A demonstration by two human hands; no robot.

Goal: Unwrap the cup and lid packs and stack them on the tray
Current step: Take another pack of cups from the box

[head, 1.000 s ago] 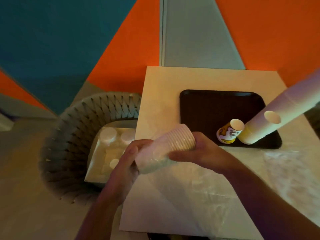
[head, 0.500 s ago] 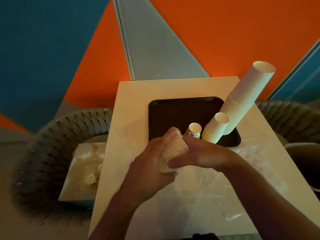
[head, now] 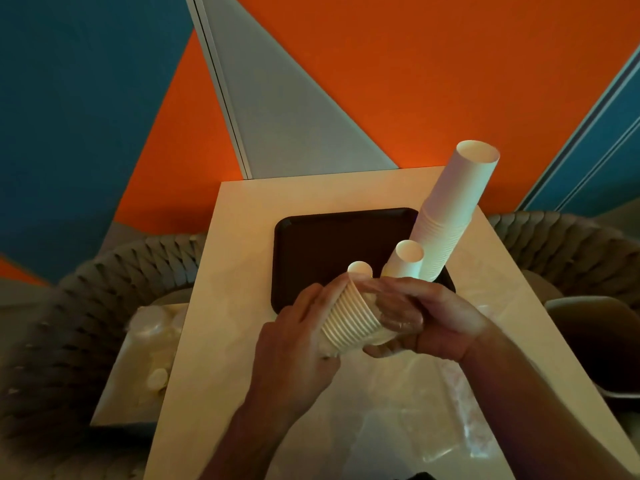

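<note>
I hold a short stack of cups (head: 349,322) on its side with both my hands, above the near edge of the tray (head: 311,244). My left hand (head: 298,344) is curled around the stack from the left, fingers over the ribbed rims. My right hand (head: 429,317) grips the other end, where clear plastic wrap (head: 398,315) covers the cups; the fingers are bent around it and pinch the film.

The dark tray lies on the table (head: 242,216), toward its far edge. In the near right corner of the tray a tall stack of white cups (head: 450,209) stands and seems to lean to the right. Just beside it, on its left, is a shorter stack (head: 405,261), and next to that I see the top of a small cup (head: 360,268), mostly hidden behind my hands.

Loose clear wrapping (head: 433,410) lies on the near part of the table, under my arms. To the left of the table, on a woven chair (head: 69,306), lies a pack of lids (head: 149,341) in plastic.
</note>
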